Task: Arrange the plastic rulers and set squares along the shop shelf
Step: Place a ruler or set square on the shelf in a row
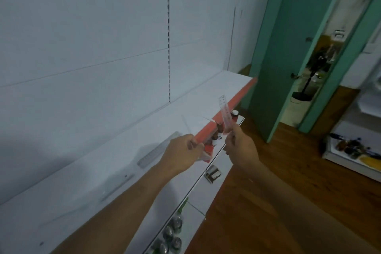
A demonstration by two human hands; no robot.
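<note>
- Hands, two: my right hand (240, 147) is pinching one clear ruler (225, 114) upright above the shelf edge (233, 104).
- My left hand (181, 151) is gripping clear plastic pieces (191, 125); count unclear.
- Two rulers are lying on the white shelf (123, 130): one grey (157, 151), one clear (117, 186).

The shelf (103, 171) was white, its front edge strip (226, 107) orange-red, running toward two o'clock. The clear ruler (225, 114), held by the right hand (240, 148), was see-through with faint printed marks. A grey translucent ruler (158, 150) lay at nine o'clock of the left hand (181, 154). The back wall panel (82, 37) was pale grey-white with a dark dotted slot line (168, 27). The door (278, 57) at two o'clock was green, its edge lighter teal. The floor (268, 171) was reddish-brown wood grain.
</note>
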